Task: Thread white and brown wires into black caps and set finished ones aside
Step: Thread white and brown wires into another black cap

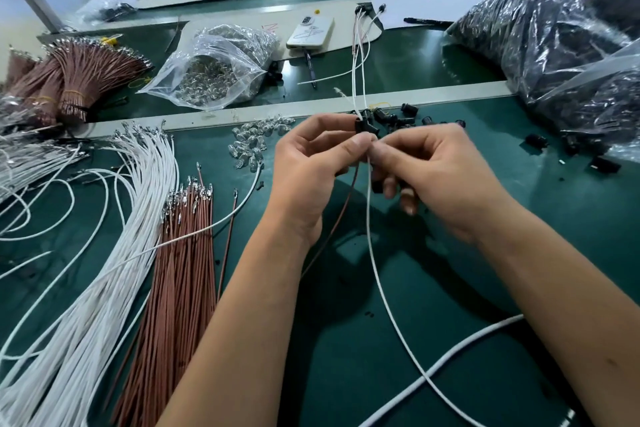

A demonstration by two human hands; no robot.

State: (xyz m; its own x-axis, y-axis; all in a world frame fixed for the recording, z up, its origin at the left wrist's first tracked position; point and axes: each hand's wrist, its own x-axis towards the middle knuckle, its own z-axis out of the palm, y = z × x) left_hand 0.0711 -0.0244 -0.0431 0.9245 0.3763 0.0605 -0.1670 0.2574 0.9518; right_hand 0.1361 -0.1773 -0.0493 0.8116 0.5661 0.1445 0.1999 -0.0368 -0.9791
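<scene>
Left hand [311, 163] gripped a small black plastic cap [362, 125]; right hand [426, 166], at three o'clock, pinched the thin white wire [372, 253]. A loosened pinch could let it slip out.

Bright, even overhead light across the green counter [450, 288] — colours read clean. Soft shadows pool beneath both forearms at lower centre. Glare sparkles off the clear plastic bag [214, 69] at upper centre and the big dark bag [554, 31] at upper right. Wide-angle bending curves the frame edges, and the right hand [440, 177] shows slight motion blur at its fingertips.
</scene>
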